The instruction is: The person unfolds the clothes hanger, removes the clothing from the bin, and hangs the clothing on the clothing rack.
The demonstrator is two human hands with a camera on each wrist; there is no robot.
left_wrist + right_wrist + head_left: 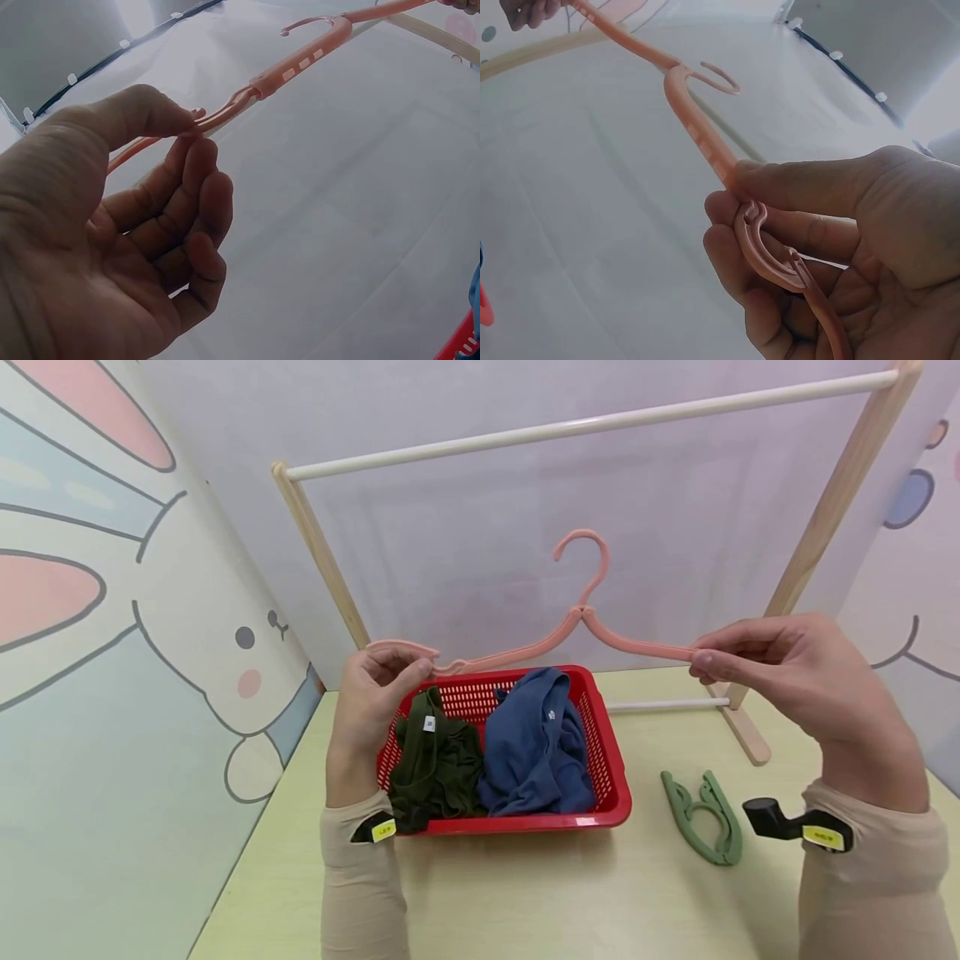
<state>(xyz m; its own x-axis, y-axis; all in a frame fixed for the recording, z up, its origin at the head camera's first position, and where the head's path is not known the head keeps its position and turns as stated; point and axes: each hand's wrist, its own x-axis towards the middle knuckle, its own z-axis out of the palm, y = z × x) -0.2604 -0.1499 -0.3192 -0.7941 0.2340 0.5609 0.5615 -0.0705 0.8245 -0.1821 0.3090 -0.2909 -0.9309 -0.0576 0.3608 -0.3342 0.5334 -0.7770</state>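
A pink folding hanger (525,652) is held up between both hands over the back of the basket, its hook upward. My left hand (375,697) pinches the left arm between thumb and index finger; in the left wrist view the hanger (304,66) runs up to the right from those fingertips. At the other end, my right hand (787,681) pinches the right arm near its hinge. In the right wrist view, that arm's outer section (769,259) bends back down across the fingers. Beneath the hanger sits a red basket (618,785) with a dark green garment (442,760) and a blue garment (536,752).
A folded green hanger (708,822) lies on the table (525,893) right of the basket. Behind stands a clothes rack with a white top bar (585,431) and wooden posts (840,493). A wall with a rabbit drawing (202,635) borders the left side.
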